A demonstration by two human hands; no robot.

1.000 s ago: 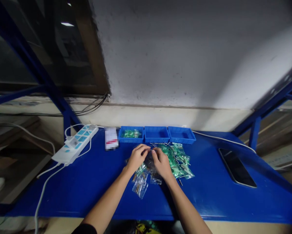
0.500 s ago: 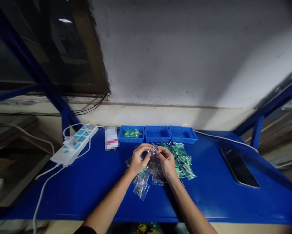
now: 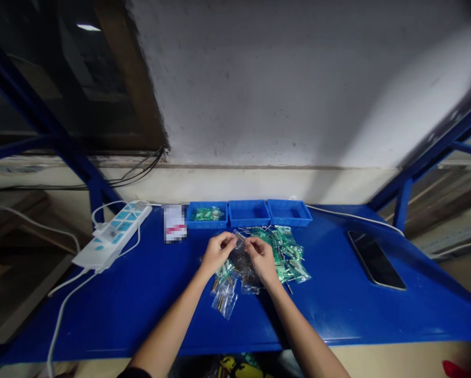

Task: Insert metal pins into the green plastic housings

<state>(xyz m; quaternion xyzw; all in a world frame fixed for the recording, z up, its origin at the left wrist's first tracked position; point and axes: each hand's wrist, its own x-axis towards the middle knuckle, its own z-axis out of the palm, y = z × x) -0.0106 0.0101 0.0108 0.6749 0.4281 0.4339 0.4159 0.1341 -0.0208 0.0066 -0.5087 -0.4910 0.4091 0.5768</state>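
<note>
My left hand point(image 3: 216, 255) and my right hand point(image 3: 262, 258) are raised over the middle of the table, fingertips pinched. Between them is a small see-through plastic bag point(image 3: 240, 237) with thin metal pieces at it; whether these lie inside the bag I cannot tell. Beneath and between the hands lie similar bags with dark pins point(image 3: 245, 268). Closer to me, a little bag point(image 3: 224, 303) holds brass-coloured pins. Right of my right hand spreads a heap of bags with green and white pieces point(image 3: 290, 254), some thin metal rods among them.
Behind the heap stand three blue bins in a row: the left bin point(image 3: 207, 226) holds green bagged pieces, then a middle bin point(image 3: 249, 220) and a right bin point(image 3: 290, 218). A white power strip point(image 3: 115, 236) with cables is at left, a phone point(image 3: 376, 261) at right on the blue table point(image 3: 149, 310).
My hands have moved slightly apart, and thin metal pieces show more plainly between the fingertips. The whole view has shifted a little, so the bins and phone appear further left.
</note>
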